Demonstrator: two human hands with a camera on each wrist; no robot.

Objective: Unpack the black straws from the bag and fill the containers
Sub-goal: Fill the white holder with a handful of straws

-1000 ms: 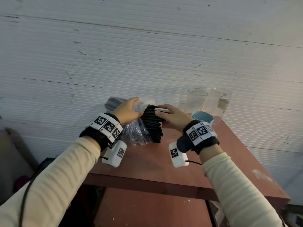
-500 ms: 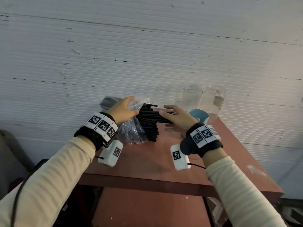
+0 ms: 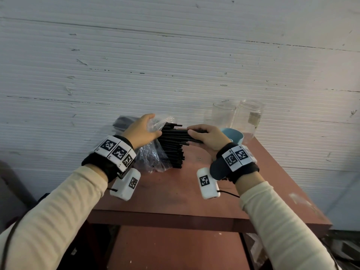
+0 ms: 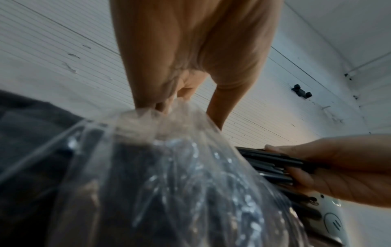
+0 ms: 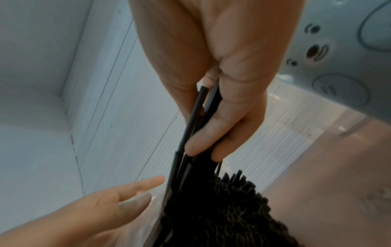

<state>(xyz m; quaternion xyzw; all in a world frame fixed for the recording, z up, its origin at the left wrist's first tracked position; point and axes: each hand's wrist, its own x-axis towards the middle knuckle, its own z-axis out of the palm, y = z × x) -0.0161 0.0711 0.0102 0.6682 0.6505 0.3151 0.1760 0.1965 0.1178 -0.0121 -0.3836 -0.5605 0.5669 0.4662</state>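
A clear plastic bag (image 3: 150, 154) full of black straws (image 3: 172, 147) lies on the red-brown table (image 3: 175, 191) near the wall. My left hand (image 3: 143, 130) pinches the bag's top edge, as the left wrist view shows at the bag (image 4: 169, 150). My right hand (image 3: 206, 135) grips several black straws (image 5: 196, 120) that stick out of the bag's open end to the right. Two clear jars (image 3: 223, 115) (image 3: 250, 117) and a light blue cup (image 3: 233, 134) stand at the table's back right, just behind my right hand.
A ribbed white wall (image 3: 175, 65) runs right behind the table. A dark bundle (image 3: 122, 122) lies behind the bag at the back left. The table's front edge (image 3: 175, 221) is near me, with a lower red shelf (image 3: 175, 250) beneath.
My right hand has pulled a bunch of straws rightwards out of the bag, and the left hand has kept its hold on the bag's top.
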